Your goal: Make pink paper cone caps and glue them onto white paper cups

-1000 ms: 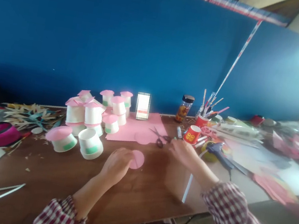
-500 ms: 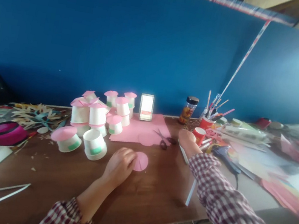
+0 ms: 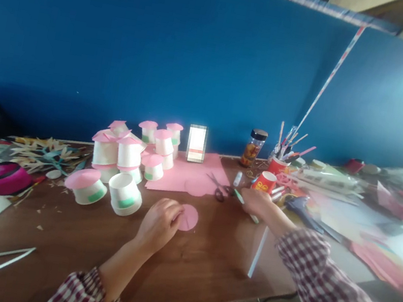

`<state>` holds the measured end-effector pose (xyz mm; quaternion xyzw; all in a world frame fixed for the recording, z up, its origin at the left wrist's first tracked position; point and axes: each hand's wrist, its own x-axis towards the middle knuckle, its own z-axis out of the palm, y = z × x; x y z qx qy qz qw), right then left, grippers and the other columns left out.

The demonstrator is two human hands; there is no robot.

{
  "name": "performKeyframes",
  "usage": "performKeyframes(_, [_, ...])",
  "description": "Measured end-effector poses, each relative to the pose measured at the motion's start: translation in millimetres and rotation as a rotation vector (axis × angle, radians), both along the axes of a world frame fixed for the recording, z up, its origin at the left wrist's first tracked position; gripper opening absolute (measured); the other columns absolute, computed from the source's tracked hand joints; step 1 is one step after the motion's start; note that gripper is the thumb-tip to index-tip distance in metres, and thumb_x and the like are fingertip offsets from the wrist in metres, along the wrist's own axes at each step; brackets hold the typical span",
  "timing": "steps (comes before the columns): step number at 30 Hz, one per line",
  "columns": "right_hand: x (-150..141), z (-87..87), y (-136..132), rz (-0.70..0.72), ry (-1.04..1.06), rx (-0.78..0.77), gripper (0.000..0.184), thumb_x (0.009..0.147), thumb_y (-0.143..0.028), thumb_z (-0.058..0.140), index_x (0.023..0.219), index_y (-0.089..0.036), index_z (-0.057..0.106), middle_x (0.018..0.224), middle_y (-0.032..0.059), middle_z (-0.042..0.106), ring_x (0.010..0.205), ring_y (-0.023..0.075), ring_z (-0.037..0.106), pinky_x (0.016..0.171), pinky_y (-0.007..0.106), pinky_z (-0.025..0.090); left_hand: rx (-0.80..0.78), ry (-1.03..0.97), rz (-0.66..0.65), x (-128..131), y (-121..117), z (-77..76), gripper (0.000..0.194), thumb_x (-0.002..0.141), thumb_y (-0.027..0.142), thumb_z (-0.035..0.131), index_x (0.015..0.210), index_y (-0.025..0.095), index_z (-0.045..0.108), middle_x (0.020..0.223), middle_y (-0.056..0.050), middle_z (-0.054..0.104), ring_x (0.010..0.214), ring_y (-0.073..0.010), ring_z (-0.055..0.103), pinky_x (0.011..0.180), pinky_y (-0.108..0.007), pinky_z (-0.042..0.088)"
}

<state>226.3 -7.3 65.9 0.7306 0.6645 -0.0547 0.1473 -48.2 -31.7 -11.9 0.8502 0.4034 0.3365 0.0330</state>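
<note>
My left hand [image 3: 159,224] rests on the brown table [image 3: 185,272], fingers curled over the left edge of a small pink paper circle [image 3: 189,217] and pressing it down. My right hand [image 3: 257,202] is further right, closed round a thin green-tipped pen [image 3: 240,197] whose tip points left toward the scissors [image 3: 219,187]. A red paper cup [image 3: 264,181] stands just behind that hand.
White paper cups with pink paper tops [image 3: 126,159] crowd the left-centre, beside a pink paper sheet [image 3: 189,175]. A jar [image 3: 252,147], a red cup of brushes [image 3: 280,159], a blue glue gun [image 3: 302,207] and craft clutter lie right. A pink bowl [image 3: 1,178] sits far left.
My right hand has drawn back from the red cup toward me and now holds a pen. My left hand has stayed on the pink circle.
</note>
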Motion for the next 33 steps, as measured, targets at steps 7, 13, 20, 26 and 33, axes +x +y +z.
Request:
performKeyframes(7, [9.7, -2.9, 38.9, -0.106, 0.016, 0.129, 0.036, 0.081, -0.008, 0.050, 0.116, -0.004, 0.055, 0.109, 0.0241, 0.062, 0.104, 0.0286, 0.060, 0.079, 0.035, 0.048, -0.001, 0.023, 0.014, 0.2, 0.9, -3.2, 0.016, 0.083, 0.015, 0.046, 0.085, 0.017, 0.062, 0.084, -0.008, 0.063, 0.083, -0.0207, 0.056, 0.076, -0.037, 0.046])
performKeyframes(13, [15.1, -21.7, 84.7, -0.217, 0.068, 0.230, 0.031, 0.085, -0.004, 0.040, 0.109, 0.000, 0.061, 0.105, 0.0268, 0.063, 0.104, 0.0302, 0.060, 0.081, 0.037, 0.048, -0.013, 0.005, 0.007, -0.8, 2.9, -2.8, 0.016, 0.083, 0.018, 0.046, 0.086, 0.018, 0.062, 0.085, -0.007, 0.063, 0.082, -0.0213, 0.056, 0.075, -0.036, 0.046])
performKeyframes(20, [3.9, -40.4, 97.5, -0.265, 0.208, 0.330, 0.038, 0.088, -0.024, 0.045, 0.116, 0.001, 0.052, 0.103, 0.0285, 0.062, 0.102, 0.0329, 0.060, 0.080, 0.037, 0.047, -0.015, 0.002, 0.062, 0.7, 3.6, -0.3, 0.020, 0.085, 0.019, 0.044, 0.092, 0.017, 0.062, 0.090, -0.008, 0.064, 0.085, -0.0223, 0.056, 0.079, -0.039, 0.044])
performKeyframes(26, [8.2, -27.9, 94.7, -0.313, 0.337, 0.344, 0.038, 0.080, -0.021, 0.054, 0.111, 0.000, 0.055, 0.103, 0.0268, 0.062, 0.100, 0.0325, 0.060, 0.076, 0.034, 0.046, -0.032, -0.059, 0.046, -0.1, 3.5, -2.9, 0.021, 0.085, 0.019, 0.044, 0.090, 0.018, 0.064, 0.086, -0.008, 0.065, 0.083, -0.0223, 0.056, 0.078, -0.039, 0.045])
performKeyframes(33, [-43.0, -5.2, 10.8, -0.157, 1.201, 0.308, 0.033, 0.085, -0.039, 0.048, 0.102, -0.013, 0.060, 0.078, 0.0064, 0.064, 0.064, 0.0135, 0.059, 0.056, 0.022, 0.043, -0.595, -0.655, -0.128, 7.1, -1.6, 4.4, 0.025, 0.084, 0.035, 0.053, 0.099, 0.019, 0.064, 0.101, -0.009, 0.064, 0.095, -0.0214, 0.058, 0.084, -0.037, 0.046])
